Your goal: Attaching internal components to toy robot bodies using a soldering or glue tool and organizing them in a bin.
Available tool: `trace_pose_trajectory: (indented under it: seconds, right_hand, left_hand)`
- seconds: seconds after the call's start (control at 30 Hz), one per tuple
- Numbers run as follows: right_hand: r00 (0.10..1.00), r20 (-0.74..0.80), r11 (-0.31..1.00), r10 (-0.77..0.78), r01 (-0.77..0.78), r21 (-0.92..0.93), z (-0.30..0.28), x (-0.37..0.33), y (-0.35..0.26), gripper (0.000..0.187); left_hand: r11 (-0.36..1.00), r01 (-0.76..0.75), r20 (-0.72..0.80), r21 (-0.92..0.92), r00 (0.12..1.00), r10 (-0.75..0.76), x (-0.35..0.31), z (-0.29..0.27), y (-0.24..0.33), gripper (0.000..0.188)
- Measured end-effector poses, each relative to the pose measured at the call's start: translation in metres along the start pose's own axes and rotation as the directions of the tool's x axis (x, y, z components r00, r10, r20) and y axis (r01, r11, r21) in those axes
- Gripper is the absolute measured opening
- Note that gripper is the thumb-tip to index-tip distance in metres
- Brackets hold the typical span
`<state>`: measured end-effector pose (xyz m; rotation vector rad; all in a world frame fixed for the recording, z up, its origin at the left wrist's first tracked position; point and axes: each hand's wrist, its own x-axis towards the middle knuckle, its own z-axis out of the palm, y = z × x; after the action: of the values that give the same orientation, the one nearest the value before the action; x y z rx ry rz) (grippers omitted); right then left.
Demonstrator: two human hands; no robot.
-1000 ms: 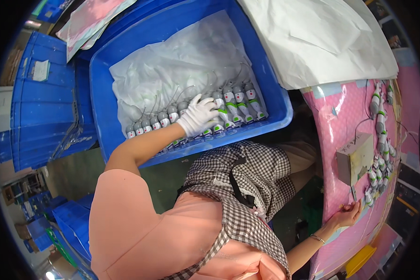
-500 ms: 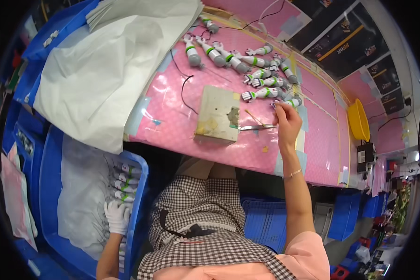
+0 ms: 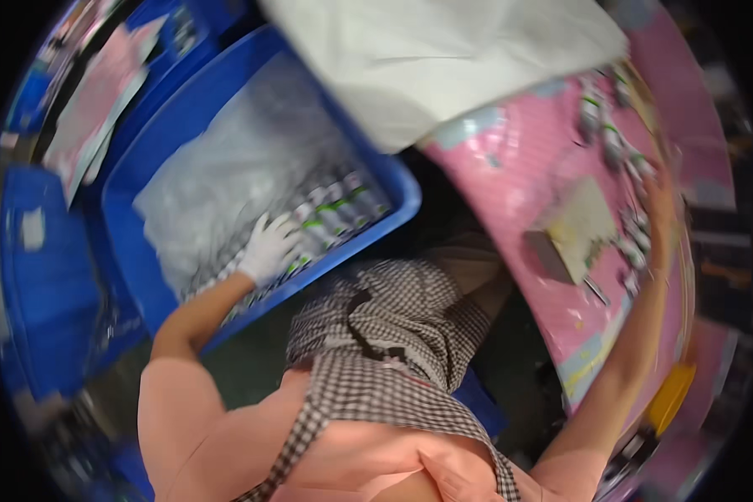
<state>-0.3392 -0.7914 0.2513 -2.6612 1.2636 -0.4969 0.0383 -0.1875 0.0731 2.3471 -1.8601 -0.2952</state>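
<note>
My left hand (image 3: 269, 249), in a white glove, is over the blue bin (image 3: 402, 197) at the left, its fingers apart on a row of toy arms (image 3: 333, 219). These are white and grey with bright green bands; the glove hides some of them. My bare right hand (image 3: 659, 205) reaches over the pink table (image 3: 523, 180) to more toy arms (image 3: 612, 142) near its far edge. Motion smears those fingers, so whether they grip one cannot be made out. Between my hands on the table sits a pale box (image 3: 581, 222), with a short metal strip (image 3: 596, 290) beside it.
A large white sheet (image 3: 460, 58) drapes over the table's left end, next to the bin. Clear plastic film (image 3: 226, 167) lies inside the bin. More blue containers (image 3: 46, 284) stand at the far left. A yellow basin (image 3: 673, 397) is at the lower right.
The view has swung left, bringing the bin nearer the middle. My right hand has gone from the toy arms by the metal strip to ones farther back. My left hand remains in the bin.
</note>
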Motion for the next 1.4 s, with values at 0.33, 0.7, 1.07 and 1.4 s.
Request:
trace_pose_trajectory:
  seconds: [0.33,0.7,1.07,1.4]
  right_hand:
    - [0.931,-0.083,0.328,0.356,-0.041,0.944,-0.075,-0.074,-0.071,0.036]
    - [0.994,-0.098,0.544,0.038,0.062,0.837,-0.054,-0.134,-0.111,0.039]
    - [0.913,0.375,0.08,0.16,-0.39,0.917,-0.058,-0.195,-0.183,0.041]
    - [0.907,0.353,-0.252,-0.229,-0.405,0.879,-0.021,-0.214,-0.288,0.035]
  left_hand:
    - [0.991,0.102,-0.031,0.092,0.995,-0.099,-0.047,0.012,-0.002,0.032]
    - [0.98,0.198,-0.271,-0.014,0.943,-0.194,-0.004,0.032,-0.001,0.021]
    - [0.866,-0.14,-0.641,-0.481,0.73,-0.238,0.049,-0.131,0.09,0.02]
    - [0.255,-0.514,-0.508,-0.819,0.856,0.093,0.141,-0.183,0.206,0.03]
